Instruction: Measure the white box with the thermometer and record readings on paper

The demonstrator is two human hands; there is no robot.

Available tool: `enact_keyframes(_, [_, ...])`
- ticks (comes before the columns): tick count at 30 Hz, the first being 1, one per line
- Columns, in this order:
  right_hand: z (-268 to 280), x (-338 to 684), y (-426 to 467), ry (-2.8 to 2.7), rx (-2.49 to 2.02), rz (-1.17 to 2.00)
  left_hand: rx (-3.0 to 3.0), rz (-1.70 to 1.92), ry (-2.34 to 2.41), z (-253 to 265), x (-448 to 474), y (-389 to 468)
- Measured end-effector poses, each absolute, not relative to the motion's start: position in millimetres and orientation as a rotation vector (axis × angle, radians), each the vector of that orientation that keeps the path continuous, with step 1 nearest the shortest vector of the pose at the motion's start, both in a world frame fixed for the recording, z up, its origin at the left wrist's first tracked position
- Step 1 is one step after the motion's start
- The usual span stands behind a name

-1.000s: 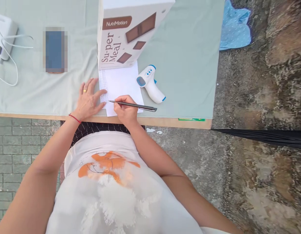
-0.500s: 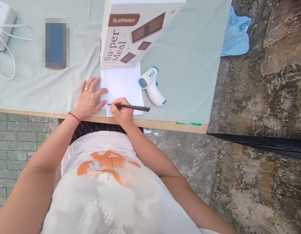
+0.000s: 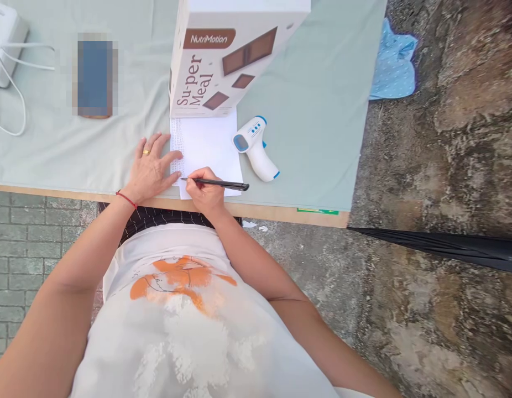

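Note:
My right hand (image 3: 206, 190) grips a black pen (image 3: 226, 184), its tip on the left part of a white sheet of paper (image 3: 210, 146). Small handwriting runs down the sheet's left side. My left hand (image 3: 151, 166) lies flat with fingers spread, thumb and forefinger on the paper's left edge, the other fingers on the cloth. A gold ring and a red wrist string show on it. Behind the paper stands a white and brown "Su-per Meal" box (image 3: 226, 61), covering the sheet's far end. Right of the paper lies a white and blue infrared thermometer (image 3: 256, 149).
A pale green cloth (image 3: 309, 138) covers the table. At the far left are a white device (image 3: 9, 41) and its white cable (image 3: 24, 108). A blurred-out phone-like object (image 3: 94, 77) lies nearer. Blue dotted fabric (image 3: 392, 63) hangs past the right edge, above rough ground.
The view has shifted slightly, so things on the right appear a little further left. Both hands keep nearly the same places, and the pen is still on the paper.

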State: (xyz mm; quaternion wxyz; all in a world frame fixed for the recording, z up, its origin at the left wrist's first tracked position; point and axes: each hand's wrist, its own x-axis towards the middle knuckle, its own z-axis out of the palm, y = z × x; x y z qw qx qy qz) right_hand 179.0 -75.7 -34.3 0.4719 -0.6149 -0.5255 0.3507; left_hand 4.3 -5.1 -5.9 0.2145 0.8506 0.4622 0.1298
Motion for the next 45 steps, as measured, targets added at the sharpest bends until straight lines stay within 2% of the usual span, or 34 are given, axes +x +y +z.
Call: enact_keyframes(45, [-45.1, 179.7, -75.7, -1.347, -1.464, 0.652, 2.421, 0.336, 1.279, -7.5, 4.3, -4.8])
